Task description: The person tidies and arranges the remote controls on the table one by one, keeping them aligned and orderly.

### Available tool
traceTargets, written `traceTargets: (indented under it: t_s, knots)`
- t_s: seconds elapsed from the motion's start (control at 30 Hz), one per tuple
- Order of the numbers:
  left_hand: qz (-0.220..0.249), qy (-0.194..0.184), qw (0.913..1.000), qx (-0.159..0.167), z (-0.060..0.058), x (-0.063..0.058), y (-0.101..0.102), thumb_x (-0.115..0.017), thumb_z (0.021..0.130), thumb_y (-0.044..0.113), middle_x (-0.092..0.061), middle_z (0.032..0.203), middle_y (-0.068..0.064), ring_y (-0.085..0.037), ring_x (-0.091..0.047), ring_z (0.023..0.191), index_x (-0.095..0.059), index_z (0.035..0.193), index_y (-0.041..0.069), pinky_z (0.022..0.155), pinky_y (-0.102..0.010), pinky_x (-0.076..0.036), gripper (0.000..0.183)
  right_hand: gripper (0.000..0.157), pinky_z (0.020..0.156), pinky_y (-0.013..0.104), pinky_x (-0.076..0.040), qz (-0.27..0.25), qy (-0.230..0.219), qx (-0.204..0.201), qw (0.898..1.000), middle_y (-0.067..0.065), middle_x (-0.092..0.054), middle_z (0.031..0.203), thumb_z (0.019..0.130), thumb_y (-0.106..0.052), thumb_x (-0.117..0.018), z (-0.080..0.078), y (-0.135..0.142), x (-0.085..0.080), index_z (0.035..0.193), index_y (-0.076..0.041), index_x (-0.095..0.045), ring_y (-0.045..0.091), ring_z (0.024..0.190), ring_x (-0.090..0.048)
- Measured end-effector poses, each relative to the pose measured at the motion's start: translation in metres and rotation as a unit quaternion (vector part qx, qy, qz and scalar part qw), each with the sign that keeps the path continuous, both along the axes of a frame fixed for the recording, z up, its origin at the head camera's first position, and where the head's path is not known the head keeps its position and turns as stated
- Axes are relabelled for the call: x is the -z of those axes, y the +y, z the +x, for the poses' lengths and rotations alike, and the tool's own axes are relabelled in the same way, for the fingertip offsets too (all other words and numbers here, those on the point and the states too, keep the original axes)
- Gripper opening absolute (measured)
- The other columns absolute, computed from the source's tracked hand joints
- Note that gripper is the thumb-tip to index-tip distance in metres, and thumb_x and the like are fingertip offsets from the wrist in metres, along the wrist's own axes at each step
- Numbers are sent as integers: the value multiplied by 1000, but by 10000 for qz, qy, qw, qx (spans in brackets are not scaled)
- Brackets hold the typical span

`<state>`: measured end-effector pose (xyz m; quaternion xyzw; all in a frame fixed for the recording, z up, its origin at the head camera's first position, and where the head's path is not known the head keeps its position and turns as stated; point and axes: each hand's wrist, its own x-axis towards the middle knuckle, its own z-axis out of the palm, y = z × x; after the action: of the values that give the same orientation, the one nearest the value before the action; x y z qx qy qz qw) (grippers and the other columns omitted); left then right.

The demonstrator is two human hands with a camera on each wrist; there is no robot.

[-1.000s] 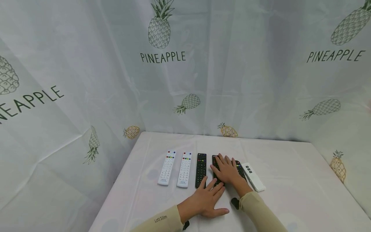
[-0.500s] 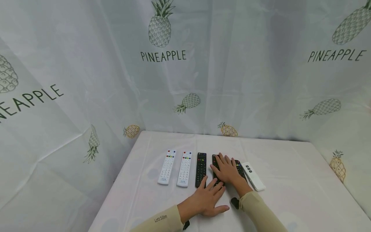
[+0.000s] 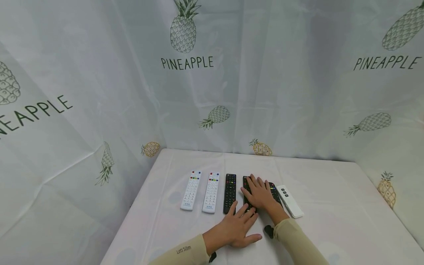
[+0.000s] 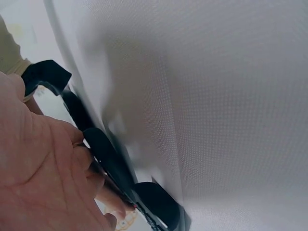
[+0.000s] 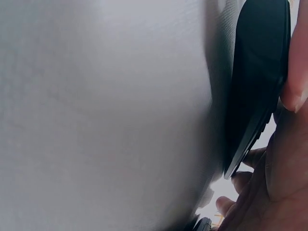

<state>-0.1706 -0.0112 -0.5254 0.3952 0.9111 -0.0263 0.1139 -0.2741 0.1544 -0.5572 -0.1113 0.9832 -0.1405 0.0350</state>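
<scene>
In the head view my left hand [image 3: 234, 228] lies with fingers spread. Its fingertips reach the near ends of a black remote control [image 3: 230, 193] and the black remote under my right hand. My right hand [image 3: 260, 195], fingers straight, rests across that second black remote [image 3: 245, 181] and partly covers a third black remote [image 3: 274, 191] beside it. The left wrist view looks at my left palm [image 4: 43, 163] beside dark remotes [image 4: 108, 154] seen edge-on. In the right wrist view, a black remote [image 5: 255, 72] stands out close to my right hand [image 5: 284, 178].
Two white remotes with many buttons, one at far left [image 3: 190, 191] and one beside it [image 3: 210, 193], continue the row. At its right end lies a slim white remote [image 3: 289, 201] with few buttons. The white-covered table [image 3: 338, 198] meets a pineapple-print curtain [image 3: 281, 81] behind.
The head view shifts very slightly. Both hands and all the remotes keep their places on the table.
</scene>
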Motion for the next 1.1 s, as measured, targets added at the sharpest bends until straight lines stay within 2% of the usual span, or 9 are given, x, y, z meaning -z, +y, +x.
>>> traceTargets:
  t_s: [0.7,1.1]
  knots:
    - [-106,110,9999,0,2,-1,3,-3,95,73,-12,166,12,-16,-9,155,-19,158,34,123,-53,-10,76,73,117,69,-6,-35,124,-5,9999,20,-22,163,102,-54,-40,2,0,0,155,-6,-30,48,148,-20]
    - [45,166,9998,81,3,-1,4,-3,96,72,-11,166,11,-17,-9,155,-17,159,33,123,-54,-11,75,73,116,69,-10,65,451,-28,9990,19,-25,162,102,-57,-37,11,13,0,154,-6,-33,48,147,-23]
